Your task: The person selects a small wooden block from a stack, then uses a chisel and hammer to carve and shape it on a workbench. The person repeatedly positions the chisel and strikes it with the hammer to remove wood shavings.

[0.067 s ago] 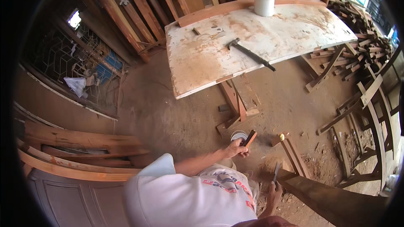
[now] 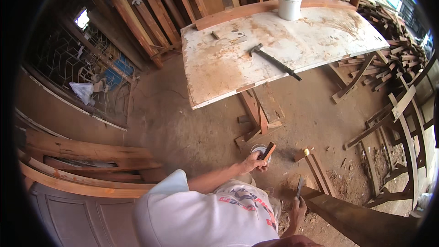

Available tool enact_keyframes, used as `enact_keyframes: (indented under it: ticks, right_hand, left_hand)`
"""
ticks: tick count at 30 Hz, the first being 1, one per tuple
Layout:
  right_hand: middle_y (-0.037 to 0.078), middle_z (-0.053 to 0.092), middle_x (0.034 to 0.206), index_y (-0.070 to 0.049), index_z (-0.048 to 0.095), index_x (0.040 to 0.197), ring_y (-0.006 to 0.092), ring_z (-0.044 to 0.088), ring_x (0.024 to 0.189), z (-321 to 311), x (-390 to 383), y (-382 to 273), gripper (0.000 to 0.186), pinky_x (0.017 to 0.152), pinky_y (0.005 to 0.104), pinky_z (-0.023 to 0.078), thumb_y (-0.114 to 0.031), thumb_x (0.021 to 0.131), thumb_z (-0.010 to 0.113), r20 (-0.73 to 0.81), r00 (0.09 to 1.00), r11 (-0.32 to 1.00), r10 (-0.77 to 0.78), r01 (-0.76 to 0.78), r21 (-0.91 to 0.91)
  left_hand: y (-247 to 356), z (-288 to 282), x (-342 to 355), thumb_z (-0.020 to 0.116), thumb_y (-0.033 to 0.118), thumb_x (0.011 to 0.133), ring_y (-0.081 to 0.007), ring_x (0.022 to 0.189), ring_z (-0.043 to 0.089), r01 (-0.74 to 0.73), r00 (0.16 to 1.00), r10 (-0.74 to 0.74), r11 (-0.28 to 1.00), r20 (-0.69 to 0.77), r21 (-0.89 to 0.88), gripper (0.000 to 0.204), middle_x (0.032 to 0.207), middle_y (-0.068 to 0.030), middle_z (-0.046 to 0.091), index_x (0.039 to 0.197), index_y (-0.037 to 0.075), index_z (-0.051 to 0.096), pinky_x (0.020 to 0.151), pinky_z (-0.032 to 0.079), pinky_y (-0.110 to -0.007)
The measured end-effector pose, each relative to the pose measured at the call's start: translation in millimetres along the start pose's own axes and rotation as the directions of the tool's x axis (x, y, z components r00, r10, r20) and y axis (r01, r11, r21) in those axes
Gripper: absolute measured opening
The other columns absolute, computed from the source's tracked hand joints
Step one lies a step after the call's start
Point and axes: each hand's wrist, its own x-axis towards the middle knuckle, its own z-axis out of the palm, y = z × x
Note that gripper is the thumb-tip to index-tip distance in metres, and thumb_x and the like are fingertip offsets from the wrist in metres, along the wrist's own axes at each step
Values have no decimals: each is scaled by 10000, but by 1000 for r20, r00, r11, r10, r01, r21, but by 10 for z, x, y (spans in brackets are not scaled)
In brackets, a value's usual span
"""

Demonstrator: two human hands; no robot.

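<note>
My left hand (image 2: 254,161), reaching forward at the lower middle, is closed round a small wooden block (image 2: 270,151) with one dark side. Beneath it, a white bucket (image 2: 259,147) stands on the ground, partly hidden by the hand. Lower right, my right hand (image 2: 298,207) grips a tool with a narrow, flat grey blade (image 2: 300,184) pointing up and away; whether it is a chisel or a knife I cannot tell. The wooden beam (image 2: 347,209) lies just right of that hand. The two hands are well apart.
Ahead stands a stained white worktable (image 2: 212,75) with a hammer (image 2: 274,61) overhanging its near edge, a lidded white bucket (image 2: 289,8) and a curved board. Scrap wood (image 2: 398,50) is heaped at right, near curved wooden frames (image 2: 407,132). Boards (image 2: 87,153) lie at left.
The scene has shifted slightly in the picture, the table and hammer sitting a little lower. Both hands keep their grips, the left block moving only slightly.
</note>
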Motion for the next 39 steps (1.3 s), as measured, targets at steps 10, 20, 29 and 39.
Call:
enact_keyframes:
  ticks: [10,20,29,39]
  right_hand:
    - [140,687,745,56,625,1371,202,675,623,868,644,-616,588,649,397,544,-376,975,679,150,989,995,-10,25,-97]
    - [90,677,770,41,673,1297,140,631,632,1074,310,-160,461,607,348,515,-300,987,689,178,979,960,-99,141,-242]
    - [135,739,834,23,696,1243,203,712,686,503,56,-107,443,658,376,566,-319,962,673,-83,996,999,33,-34,-6]
    - [58,650,789,96,609,1354,148,604,631,318,-253,298,575,580,338,518,-340,989,696,-131,987,992,97,-86,91]
  left_hand:
    - [92,-990,-315,696,243,1008,-181,932,714,-50,954,9,990,-300,-128,352,1073,-93,689,1234,33,525,786,607,-304]
    - [312,-835,140,659,184,1001,-175,970,693,15,991,-26,996,-129,-84,307,1114,-107,685,1229,35,517,831,598,-316]
    - [318,-187,590,637,158,980,-160,951,690,21,996,-22,1000,86,14,399,1134,-120,675,1307,-18,489,810,598,-296]
    - [18,194,402,635,188,1004,-122,908,656,84,982,-112,980,152,179,320,1057,-82,663,1233,-21,555,776,569,-270]
